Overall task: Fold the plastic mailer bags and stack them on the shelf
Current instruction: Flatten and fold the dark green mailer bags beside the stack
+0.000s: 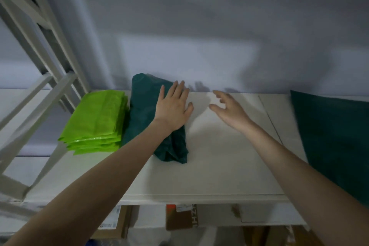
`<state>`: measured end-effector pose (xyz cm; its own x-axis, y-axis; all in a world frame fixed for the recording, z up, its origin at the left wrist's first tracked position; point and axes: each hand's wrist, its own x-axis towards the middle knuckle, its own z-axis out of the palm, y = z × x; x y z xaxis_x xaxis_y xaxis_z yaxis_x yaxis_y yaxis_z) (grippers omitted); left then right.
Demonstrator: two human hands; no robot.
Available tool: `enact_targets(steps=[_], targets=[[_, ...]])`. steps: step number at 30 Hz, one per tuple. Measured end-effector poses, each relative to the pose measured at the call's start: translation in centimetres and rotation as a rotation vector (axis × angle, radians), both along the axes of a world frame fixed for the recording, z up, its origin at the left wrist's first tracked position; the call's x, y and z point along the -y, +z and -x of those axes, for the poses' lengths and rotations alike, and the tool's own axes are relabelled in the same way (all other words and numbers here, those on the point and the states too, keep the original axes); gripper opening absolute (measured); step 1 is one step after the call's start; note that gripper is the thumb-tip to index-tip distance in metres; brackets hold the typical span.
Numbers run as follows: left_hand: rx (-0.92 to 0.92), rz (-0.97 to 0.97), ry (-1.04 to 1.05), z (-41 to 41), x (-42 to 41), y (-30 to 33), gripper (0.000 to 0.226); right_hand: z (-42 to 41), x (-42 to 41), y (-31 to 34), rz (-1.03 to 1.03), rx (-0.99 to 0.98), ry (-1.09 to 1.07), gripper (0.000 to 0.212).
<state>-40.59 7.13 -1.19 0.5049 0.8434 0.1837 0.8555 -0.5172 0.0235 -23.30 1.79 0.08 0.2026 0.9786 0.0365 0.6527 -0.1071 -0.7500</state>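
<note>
At the far left a white metal frame (40, 86) with slanted bars rises from the white shelf (209, 166), which runs across the view against a pale wall (199, 26). Just right of the frame lies a stack of folded lime-green mailer bags (95, 122), layered flat on the shelf, edges roughly aligned. Touching its right side is a folded dark green mailer bag (143, 110), a crumpled, rounded bundle lying lengthwise from the wall toward the shelf's front edge. The left hand (172, 109) rests palm down on the right half of this bundle, its fingers (179, 91) straight and only slightly spread, pointing toward the wall, the thumb out over the bare shelf beside the bag; it presses flat rather than gripping anything. To the right, well clear of the bundle, the right hand (229, 110) hangs above the bare shelf, empty, its fingers (219, 95) loosely curled and parted, thumb separated below them, touching nothing; its outline is slightly blurred. Further right, at the picture's edge, a large dark green sheet (335, 142) lies spread out on the shelf, reaching past its front edge. Beneath the shelf, cardboard boxes (179, 217) with printed labels show on a lower level.
</note>
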Motion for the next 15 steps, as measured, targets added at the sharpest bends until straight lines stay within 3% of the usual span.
enact_targets(steps=[10,15], targets=[[0.145,0.077,-0.159,-16.3,5.6,0.4,0.051,-18.2,10.0,2.8,0.020,0.085,-0.231,0.048],[0.187,0.248,-0.227,-24.0,9.0,-1.1,0.054,-25.6,15.5,0.8,0.096,0.111,-0.332,0.051]])
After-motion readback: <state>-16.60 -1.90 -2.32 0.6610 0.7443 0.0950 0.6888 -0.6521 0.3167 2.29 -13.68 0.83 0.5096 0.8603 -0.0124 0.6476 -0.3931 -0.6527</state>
